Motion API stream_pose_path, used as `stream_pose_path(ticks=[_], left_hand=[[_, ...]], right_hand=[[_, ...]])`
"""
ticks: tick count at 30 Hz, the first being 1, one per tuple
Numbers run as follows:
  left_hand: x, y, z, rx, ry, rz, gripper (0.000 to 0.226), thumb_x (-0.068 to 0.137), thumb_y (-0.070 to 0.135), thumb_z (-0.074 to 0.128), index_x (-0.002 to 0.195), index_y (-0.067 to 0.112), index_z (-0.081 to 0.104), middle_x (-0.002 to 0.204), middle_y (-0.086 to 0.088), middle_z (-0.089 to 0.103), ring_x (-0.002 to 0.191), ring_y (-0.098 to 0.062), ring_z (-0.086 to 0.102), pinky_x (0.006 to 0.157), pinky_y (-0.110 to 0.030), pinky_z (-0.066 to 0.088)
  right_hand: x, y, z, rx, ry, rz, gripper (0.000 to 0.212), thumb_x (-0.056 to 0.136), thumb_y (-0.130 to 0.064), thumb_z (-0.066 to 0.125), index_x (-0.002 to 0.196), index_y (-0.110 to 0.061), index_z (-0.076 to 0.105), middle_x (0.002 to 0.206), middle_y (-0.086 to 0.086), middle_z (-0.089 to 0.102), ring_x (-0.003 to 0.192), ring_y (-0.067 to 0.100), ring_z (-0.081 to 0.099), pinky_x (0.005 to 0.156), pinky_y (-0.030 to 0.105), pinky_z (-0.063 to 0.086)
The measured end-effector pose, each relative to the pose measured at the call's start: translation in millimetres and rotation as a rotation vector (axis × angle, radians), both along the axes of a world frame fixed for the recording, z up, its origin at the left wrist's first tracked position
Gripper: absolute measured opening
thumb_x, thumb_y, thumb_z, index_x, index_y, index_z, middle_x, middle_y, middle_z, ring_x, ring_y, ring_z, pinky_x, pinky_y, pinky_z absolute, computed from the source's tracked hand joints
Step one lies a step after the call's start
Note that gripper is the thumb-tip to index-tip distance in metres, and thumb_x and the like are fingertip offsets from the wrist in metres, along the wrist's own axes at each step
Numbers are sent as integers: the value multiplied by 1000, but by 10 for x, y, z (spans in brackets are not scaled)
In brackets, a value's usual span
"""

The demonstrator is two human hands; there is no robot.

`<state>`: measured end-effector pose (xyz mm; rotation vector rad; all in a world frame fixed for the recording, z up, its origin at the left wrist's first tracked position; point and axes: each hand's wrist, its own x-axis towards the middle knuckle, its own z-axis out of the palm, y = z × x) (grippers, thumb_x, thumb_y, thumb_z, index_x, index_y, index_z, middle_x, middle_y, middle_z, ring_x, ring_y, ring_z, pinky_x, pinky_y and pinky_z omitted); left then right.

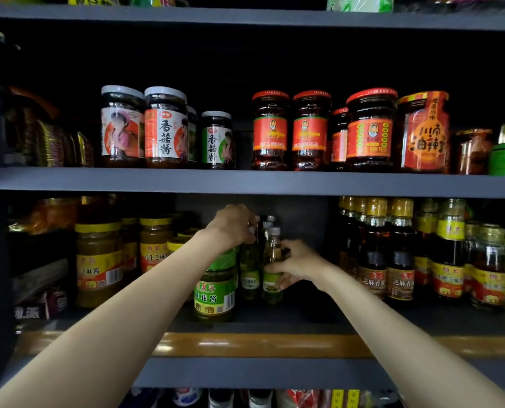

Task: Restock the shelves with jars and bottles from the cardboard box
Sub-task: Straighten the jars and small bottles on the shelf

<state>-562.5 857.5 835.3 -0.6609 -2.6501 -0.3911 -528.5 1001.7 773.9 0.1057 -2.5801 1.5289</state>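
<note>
Dark grey shelving unit [245,182], shelf boards above and below both hands, looks mostly stocked. Above the hands: white-lidded brown sauce jars [166,128] and red-lidded chilli jars [270,131]. Left of the left hand: yellow-lidded sesame paste jars [98,263]. Right of the right hand: tall dark sesame-oil bottles with gold caps [401,248]. Between the hands: cluster of small clear bottles of pale yellow-green oil with white caps [272,260].

Left hand [233,228] curls over the bottle tops at the back; whether it actually grips one, can't tell. Right hand [297,266] pinches the front bottle at label height.

Cardboard box not in view, so remaining stock unknown. Judgement: mid-task; a gap just right of the right hand is left to fill.
</note>
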Motion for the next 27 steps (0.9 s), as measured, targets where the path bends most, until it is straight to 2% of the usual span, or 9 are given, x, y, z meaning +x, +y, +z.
stream_pose_path(ticks=[4,11,14,18,20,22,23,25,27], left_hand=[[-70,-15,-24,46,9,35,34,81,23,69,112,13,61,119,-8,60,110,-25,57,82,-25,43],[-139,36,-25,11,-10,68,32,83,20,66,114,11,61,119,-10,61,111,-25,57,86,-28,45],[-52,41,-16,-9,-28,67,36,85,23,65,118,11,57,119,-10,61,111,-26,57,88,-30,46],[310,59,-196,-148,351,73,27,92,16,49,118,12,57,118,-9,61,109,-29,59,88,-35,47],[497,96,-437,-237,625,-49,30,82,8,43,97,10,68,98,-8,68,93,-27,66,83,-31,49],[588,91,-659,-285,712,-145,35,67,16,35,59,16,70,60,-2,66,60,-21,67,74,-26,54],[578,93,-756,-275,700,-159,38,65,21,33,50,18,68,52,1,63,54,-19,65,72,-25,56],[623,109,-854,-248,589,-155,42,73,24,33,59,19,72,60,0,66,60,-18,68,72,-23,55],[642,160,-896,-236,367,-136,34,88,18,37,97,14,70,97,-8,69,93,-24,67,84,-28,49]], right_hand=[[-20,10,-38,-35,25,-15,34,79,-3,72,101,-13,49,80,5,60,56,20,62,51,25,56],[-47,-7,-55,-46,40,-52,46,77,-3,73,118,-7,51,101,15,62,57,22,62,53,27,57],[-49,9,-54,-40,49,-29,38,78,1,72,107,-11,50,87,5,60,59,20,62,58,27,57],[-58,25,-99,28,11,0,41,75,9,69,104,-14,50,82,1,56,63,17,61,62,28,58],[-64,17,-108,34,8,-12,39,75,10,69,100,-14,52,81,1,57,62,18,61,56,27,58],[-72,1,-87,68,29,-58,27,78,8,66,89,-15,56,77,1,60,61,20,64,53,27,58],[-77,-6,-71,120,49,-94,20,81,5,63,85,-15,58,75,1,62,63,23,66,54,28,59],[-78,-15,-49,212,87,-156,11,83,-3,60,84,-13,62,80,4,66,74,27,70,60,32,60],[-83,-6,-56,260,106,-180,13,78,-6,63,91,-9,64,91,8,70,85,27,70,71,38,59]])
